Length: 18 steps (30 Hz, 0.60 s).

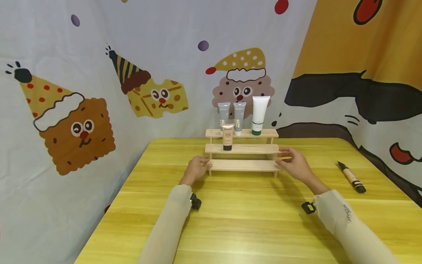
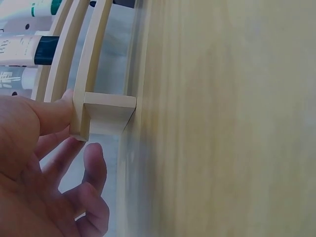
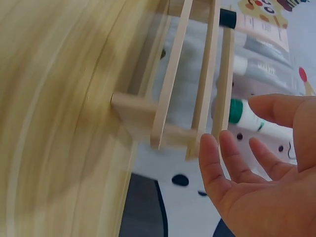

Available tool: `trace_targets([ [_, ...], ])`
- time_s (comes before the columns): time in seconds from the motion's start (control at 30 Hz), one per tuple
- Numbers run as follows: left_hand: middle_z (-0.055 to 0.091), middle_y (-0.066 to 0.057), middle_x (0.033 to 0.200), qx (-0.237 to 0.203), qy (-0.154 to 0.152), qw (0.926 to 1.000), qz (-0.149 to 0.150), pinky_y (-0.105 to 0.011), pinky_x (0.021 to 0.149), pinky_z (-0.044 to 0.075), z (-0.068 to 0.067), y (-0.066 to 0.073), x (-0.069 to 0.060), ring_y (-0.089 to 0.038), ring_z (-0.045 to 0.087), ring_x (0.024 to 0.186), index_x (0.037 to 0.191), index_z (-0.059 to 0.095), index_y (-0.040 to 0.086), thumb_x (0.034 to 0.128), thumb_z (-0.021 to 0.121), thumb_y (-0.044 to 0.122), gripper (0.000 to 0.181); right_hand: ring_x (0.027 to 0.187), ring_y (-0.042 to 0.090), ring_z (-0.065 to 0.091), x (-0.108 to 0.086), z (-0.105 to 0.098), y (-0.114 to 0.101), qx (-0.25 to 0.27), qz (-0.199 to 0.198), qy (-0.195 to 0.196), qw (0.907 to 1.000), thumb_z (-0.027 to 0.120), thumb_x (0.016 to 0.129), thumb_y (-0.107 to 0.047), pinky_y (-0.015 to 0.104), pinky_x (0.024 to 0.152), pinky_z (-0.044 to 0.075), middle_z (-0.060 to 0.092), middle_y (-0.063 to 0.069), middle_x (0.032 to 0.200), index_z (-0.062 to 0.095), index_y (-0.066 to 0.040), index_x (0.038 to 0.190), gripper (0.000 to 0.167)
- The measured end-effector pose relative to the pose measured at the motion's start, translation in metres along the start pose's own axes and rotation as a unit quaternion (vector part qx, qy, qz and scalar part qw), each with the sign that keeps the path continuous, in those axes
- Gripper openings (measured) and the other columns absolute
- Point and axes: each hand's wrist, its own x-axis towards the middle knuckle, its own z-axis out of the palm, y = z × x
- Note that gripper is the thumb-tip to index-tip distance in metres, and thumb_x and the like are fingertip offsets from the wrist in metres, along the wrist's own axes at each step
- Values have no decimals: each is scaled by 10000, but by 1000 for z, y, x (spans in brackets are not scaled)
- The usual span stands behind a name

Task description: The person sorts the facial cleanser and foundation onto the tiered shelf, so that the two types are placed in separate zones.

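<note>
A three-tier wooden display rack (image 1: 244,165) stands on the table. My left hand (image 1: 197,168) pinches the left end of its lowest shelf, thumb above and fingertips beneath, as the left wrist view shows. Beside the right end is my right hand (image 1: 293,164); its thumb and fingers (image 3: 210,158) are spread, with the fingertips close to the shelf ends. Two grey tubes (image 1: 224,113) and a white tube with a green cap (image 1: 259,114) stand upright on the top shelf. On the middle shelf stands a beige BB cream tube (image 1: 227,137) with a black cap.
Another beige tube with a black cap (image 1: 352,178) lies on the yellow wooden table (image 1: 230,227), right of my right hand. Behind the table hangs a cloth printed with cartoon figures (image 1: 165,47), close to the rack's back.
</note>
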Motion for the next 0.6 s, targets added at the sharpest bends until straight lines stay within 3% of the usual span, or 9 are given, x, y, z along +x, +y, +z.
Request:
trace_targets([
  [0.4,540,-61,1436,11,1,10000,69,-483,1129,354,0,0,1,-314,410,1386,1320,647,95,979,656,251,375,1116,535,568,-22,-53,32,-529,520,449,9962,603,1008,-256,290,703,588,537,338,1297,424,63,1431,559],
  [0.5,545,-68,1427,28,13,9999,99,-482,1128,356,0,-1,1,-318,416,1381,1315,651,88,979,656,241,369,1063,479,611,-26,-64,40,-592,673,548,9945,596,1009,-259,214,669,562,534,347,1296,418,81,1428,568],
  [0.6,547,-60,1429,-23,-14,10000,72,-482,1122,365,0,-1,2,-315,414,1383,1316,653,96,978,658,241,367,925,291,673,-31,-75,49,-791,814,676,9912,606,1002,-276,166,633,530,552,343,1280,431,88,1413,576],
])
